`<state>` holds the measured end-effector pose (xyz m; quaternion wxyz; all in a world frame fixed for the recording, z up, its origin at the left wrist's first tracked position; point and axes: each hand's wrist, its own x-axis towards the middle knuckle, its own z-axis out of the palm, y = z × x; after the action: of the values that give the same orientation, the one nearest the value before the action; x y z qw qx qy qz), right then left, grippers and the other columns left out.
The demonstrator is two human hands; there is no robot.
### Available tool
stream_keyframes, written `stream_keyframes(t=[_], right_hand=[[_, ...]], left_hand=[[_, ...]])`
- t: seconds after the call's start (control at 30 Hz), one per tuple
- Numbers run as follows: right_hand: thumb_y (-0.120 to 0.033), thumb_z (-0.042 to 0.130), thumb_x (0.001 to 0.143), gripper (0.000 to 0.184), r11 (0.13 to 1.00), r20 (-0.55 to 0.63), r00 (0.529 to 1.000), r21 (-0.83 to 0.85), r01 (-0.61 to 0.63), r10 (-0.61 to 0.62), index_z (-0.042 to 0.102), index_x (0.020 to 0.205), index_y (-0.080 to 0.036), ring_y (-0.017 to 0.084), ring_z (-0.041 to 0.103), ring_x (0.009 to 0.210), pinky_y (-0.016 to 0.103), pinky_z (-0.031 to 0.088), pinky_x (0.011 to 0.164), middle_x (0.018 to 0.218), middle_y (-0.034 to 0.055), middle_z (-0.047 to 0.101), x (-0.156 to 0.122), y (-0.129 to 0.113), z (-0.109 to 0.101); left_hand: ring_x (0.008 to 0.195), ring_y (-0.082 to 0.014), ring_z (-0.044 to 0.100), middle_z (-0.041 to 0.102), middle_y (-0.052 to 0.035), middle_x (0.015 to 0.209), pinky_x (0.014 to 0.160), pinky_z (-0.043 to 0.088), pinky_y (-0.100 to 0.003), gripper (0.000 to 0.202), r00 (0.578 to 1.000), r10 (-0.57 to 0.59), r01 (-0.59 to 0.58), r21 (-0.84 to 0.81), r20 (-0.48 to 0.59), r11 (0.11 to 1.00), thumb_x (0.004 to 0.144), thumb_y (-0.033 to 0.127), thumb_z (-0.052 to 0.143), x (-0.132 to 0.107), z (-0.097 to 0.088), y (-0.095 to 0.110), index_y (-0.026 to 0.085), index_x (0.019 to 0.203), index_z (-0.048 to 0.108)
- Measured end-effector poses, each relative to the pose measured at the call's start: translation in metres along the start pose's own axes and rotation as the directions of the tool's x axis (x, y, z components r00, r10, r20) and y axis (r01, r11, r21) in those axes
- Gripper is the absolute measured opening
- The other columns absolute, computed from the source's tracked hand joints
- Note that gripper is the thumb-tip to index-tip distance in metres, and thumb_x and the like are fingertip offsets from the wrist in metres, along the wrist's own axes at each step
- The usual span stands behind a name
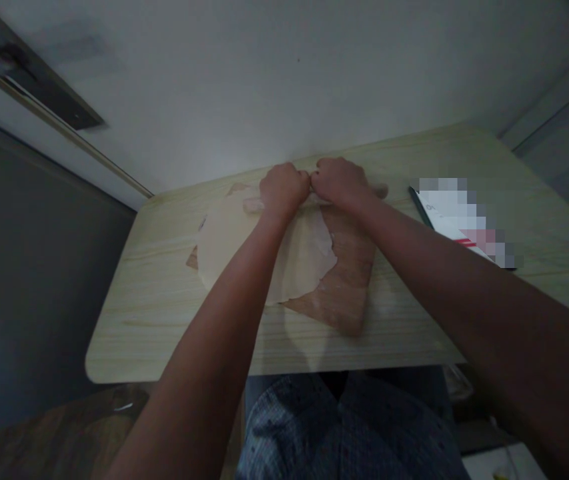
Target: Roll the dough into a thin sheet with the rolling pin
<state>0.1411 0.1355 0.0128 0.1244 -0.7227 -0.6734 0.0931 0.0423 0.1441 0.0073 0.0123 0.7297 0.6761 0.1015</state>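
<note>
Left hand [283, 189]: I see it curled closed, knuckles up, over the left part of a rolling pin [314, 199] at the far edge of the dough.
Right hand [338, 181]: closed in the same way on the pin, just beside the left hand, the knuckles of the two nearly touching.
Rolling pin: mostly hidden under both fists; I can make out only a pale stub at the left of the left hand and a short end at the right. Its full length I cannot tell.
Dough sheet [229, 240]: a thin, pale, roughly round sheet lying flat on the board, spread to the left and toward the person; its right edge is ragged.
Handling judgement: I judge the sheet soft, light and easily torn, likely to stretch if lifted by one edge. The pin looks stiff and is best taken at its two ends.
Wooden board [347, 287]: brown, set at an angle under the dough, its near right corner bare.
Tabletop [164, 313]: light wood with rounded corners, its far edge against the white wall [274, 80].
Card [457, 223]: a white printed sheet lying flat to the right of the board, apart from it.
Open room: bare tabletop shows left of the dough and between board and near edge; the far side is closed off by the wall.
Near edge: the person's patterned lap [339, 433] sits just below it.
</note>
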Motion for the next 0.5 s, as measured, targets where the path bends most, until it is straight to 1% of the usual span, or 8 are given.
stream_keyframes(t=[0.13,0.27,0.4,0.5], right_hand=[[-0.027,0.034,0.082,0.035,1.000,-0.007,1.000,-0.020,-0.005,0.005,0.061,0.099,-0.011,0.026,0.055,0.092,0.037,0.040,0.073,0.099,0.0149,0.060,-0.011,-0.002,-0.002],[-0.024,0.031,0.083,0.036,0.997,-0.047,0.999,-0.069,0.023,-0.026,0.062,0.099,-0.013,0.026,0.054,0.095,0.037,0.039,0.074,0.101,0.0146,0.061,-0.025,-0.003,-0.001],[-0.025,0.030,0.084,0.037,0.994,-0.084,0.996,-0.107,0.031,-0.040,0.063,0.097,-0.014,0.024,0.055,0.092,0.034,0.039,0.072,0.099,0.0139,0.062,-0.039,-0.004,0.004],[-0.026,0.028,0.085,0.039,0.986,-0.105,0.993,-0.162,0.043,-0.061,0.065,0.093,-0.014,0.024,0.057,0.087,0.034,0.038,0.069,0.095,0.0141,0.064,-0.051,-0.004,0.007]], left_hand=[[0.098,-0.0264,0.052,0.058,-0.0137,0.101,0.081,0.040,-0.038,0.038,1.000,0.017,-0.017,0.040,-0.001,0.999,0.084,0.031,0.028,-0.011,-0.005,0.001,0.013,0.100,0.058],[0.100,-0.0267,0.050,0.057,-0.0146,0.104,0.080,0.040,-0.038,0.037,1.000,0.021,-0.021,0.080,-0.001,0.997,0.085,0.030,0.028,-0.025,-0.010,0.001,0.014,0.102,0.057],[0.100,-0.0262,0.049,0.056,-0.0146,0.104,0.079,0.040,-0.039,0.035,0.999,0.052,-0.052,0.115,0.006,0.992,0.086,0.029,0.028,-0.043,-0.015,0.002,0.016,0.102,0.057],[0.099,-0.0270,0.049,0.056,-0.0145,0.103,0.078,0.039,-0.039,0.037,0.997,0.065,-0.060,0.135,-0.030,0.989,0.087,0.031,0.027,-0.057,-0.015,0.001,0.014,0.099,0.057]])
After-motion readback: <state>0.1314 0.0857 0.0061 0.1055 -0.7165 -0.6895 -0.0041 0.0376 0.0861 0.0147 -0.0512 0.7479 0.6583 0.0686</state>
